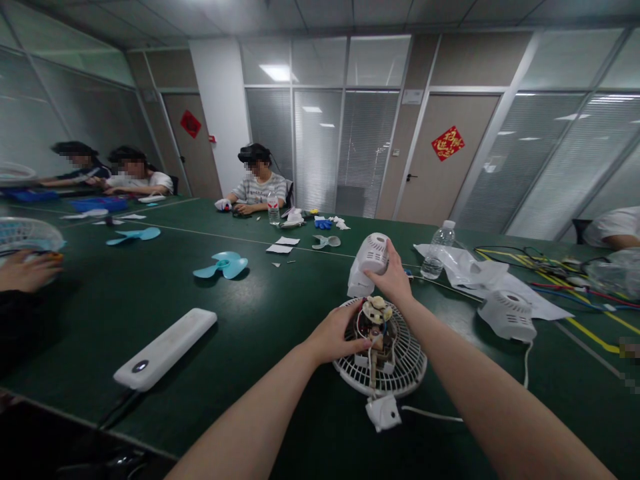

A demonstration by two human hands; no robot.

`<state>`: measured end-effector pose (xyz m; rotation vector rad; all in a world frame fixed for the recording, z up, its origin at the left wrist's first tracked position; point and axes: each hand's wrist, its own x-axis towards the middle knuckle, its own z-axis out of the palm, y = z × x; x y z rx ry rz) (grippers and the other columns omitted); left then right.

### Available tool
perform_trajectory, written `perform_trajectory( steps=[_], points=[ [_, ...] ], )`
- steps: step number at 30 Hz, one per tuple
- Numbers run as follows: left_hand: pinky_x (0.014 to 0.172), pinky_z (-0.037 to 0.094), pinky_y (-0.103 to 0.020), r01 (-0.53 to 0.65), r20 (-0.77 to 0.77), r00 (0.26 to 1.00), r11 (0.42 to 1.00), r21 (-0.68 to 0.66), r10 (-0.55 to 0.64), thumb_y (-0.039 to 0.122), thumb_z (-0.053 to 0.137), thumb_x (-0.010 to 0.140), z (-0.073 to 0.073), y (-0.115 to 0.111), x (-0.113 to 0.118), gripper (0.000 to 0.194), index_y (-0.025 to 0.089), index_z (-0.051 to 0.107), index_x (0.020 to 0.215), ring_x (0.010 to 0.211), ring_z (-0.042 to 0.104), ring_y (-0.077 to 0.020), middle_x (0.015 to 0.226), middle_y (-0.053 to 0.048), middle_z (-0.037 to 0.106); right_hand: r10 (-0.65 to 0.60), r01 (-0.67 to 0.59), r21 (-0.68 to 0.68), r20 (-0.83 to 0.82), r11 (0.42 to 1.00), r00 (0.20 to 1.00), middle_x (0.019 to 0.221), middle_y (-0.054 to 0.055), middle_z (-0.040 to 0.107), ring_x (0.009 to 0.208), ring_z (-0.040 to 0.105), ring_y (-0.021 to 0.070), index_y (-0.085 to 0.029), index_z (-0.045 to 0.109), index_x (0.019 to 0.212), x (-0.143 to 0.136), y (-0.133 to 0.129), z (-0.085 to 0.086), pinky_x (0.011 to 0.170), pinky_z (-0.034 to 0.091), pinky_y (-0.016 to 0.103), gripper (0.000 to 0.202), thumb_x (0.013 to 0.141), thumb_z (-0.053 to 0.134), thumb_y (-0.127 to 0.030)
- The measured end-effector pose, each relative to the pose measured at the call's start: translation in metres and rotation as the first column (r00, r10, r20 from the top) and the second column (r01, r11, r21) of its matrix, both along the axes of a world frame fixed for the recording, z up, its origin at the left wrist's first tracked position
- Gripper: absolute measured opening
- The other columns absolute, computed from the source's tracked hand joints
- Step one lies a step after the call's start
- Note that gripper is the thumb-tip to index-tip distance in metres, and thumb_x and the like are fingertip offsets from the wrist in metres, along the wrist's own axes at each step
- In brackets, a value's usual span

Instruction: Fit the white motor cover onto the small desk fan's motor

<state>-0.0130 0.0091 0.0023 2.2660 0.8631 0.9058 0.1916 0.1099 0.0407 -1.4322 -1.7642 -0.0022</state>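
My left hand (337, 337) is closed around the side of an exposed fan motor (377, 330), which sits on a white round fan grille (413, 363) lying on the table. My right hand (395, 277) grips a white vented plastic motor cover (369, 260), tilted just beyond the motor and apart from it. Wires run over the motor. A small white plastic piece (384, 413) with a white cord lies at the near edge of the grille.
A white power bank (167, 348) with a black cable lies left. Blue fan blades (221, 265) are farther off. A water bottle (439, 250), another white cover (507, 315) and loose wires (550, 267) are right. Co-workers sit around the green table (270, 320); one hand (30, 270) reaches in at far left.
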Motion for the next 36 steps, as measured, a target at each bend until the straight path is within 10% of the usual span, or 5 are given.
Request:
perform_trajectory(
  steps=[8,13,21,36],
  points=[
    [0.109,0.033,-0.050,-0.006,-0.001,1.000,1.000,0.008,0.006,0.057,0.066,0.074,-0.002,0.000,0.000,0.086,0.021,0.030,0.144,0.128,0.045,-0.0323,0.143,-0.012,0.045,0.040,-0.010,0.114,-0.267,0.993,0.963,0.148,0.017,0.031,0.128,0.043,0.0318,-0.021,0.013,0.149,0.012,0.003,0.008,0.103,0.039,0.049,0.101,0.070,0.070,-0.046],
    [0.109,0.033,-0.049,-0.003,0.001,1.000,1.000,0.023,0.003,0.056,0.065,0.075,0.001,-0.002,0.001,0.086,0.021,0.030,0.144,0.128,0.045,-0.0319,0.143,-0.012,0.045,0.127,-0.077,0.123,-0.484,0.989,0.866,0.137,0.019,0.044,0.114,0.055,0.0316,-0.021,0.010,0.148,0.024,-0.042,0.017,0.092,0.049,0.048,0.103,0.070,0.072,-0.049],
    [0.109,0.031,-0.049,-0.052,-0.031,0.998,0.998,0.044,0.053,0.053,0.066,0.075,0.000,-0.010,0.012,0.084,0.023,0.029,0.145,0.130,0.042,-0.0328,0.145,-0.011,0.043,0.196,-0.165,0.127,-0.298,0.978,0.934,0.147,0.013,0.035,0.125,0.047,0.0329,-0.027,0.011,0.149,0.025,-0.153,0.010,0.101,0.043,0.051,0.104,0.069,0.074,-0.046],
    [0.107,0.032,-0.047,-0.178,-0.006,0.984,0.976,0.126,0.180,0.072,0.053,0.075,-0.005,-0.014,0.028,0.083,0.018,0.039,0.137,0.126,0.045,-0.0334,0.136,-0.014,0.051,0.098,-0.097,0.039,-0.033,0.995,0.995,0.140,0.012,0.037,0.127,0.042,0.0329,-0.028,0.002,0.150,0.012,-0.168,-0.018,0.103,0.040,0.055,0.104,0.073,0.070,-0.041]
  ],
)
